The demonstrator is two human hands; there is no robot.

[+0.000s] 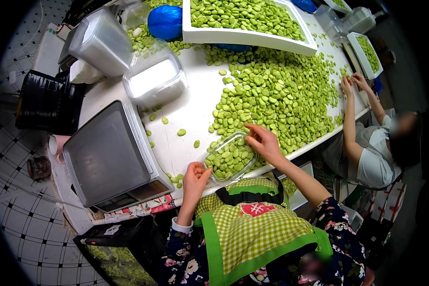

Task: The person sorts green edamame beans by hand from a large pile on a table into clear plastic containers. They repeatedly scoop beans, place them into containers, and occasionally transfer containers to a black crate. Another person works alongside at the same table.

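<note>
A clear plastic tub [220, 144] filled with shelled green broad beans [230, 157] sits at the table's front edge, just before me. My left hand [196, 178] is at its left end, the rim between thumb and fingers. At the tub's far right corner is my right hand [266, 143], thumb and forefinger by the rim; whether it grips the rim or a bean is too small to tell. A large heap of loose broad beans [275, 96] spreads beyond the tub and to its right.
A weighing scale [105, 153] stands left, stacked clear tubs [157, 80] behind it. At the back is a white foam box [250, 37] of beans beside a blue bag [165, 22]. On the right, a co-worker's hands [354, 83] work over the beans. Black crates [119, 243] stand below.
</note>
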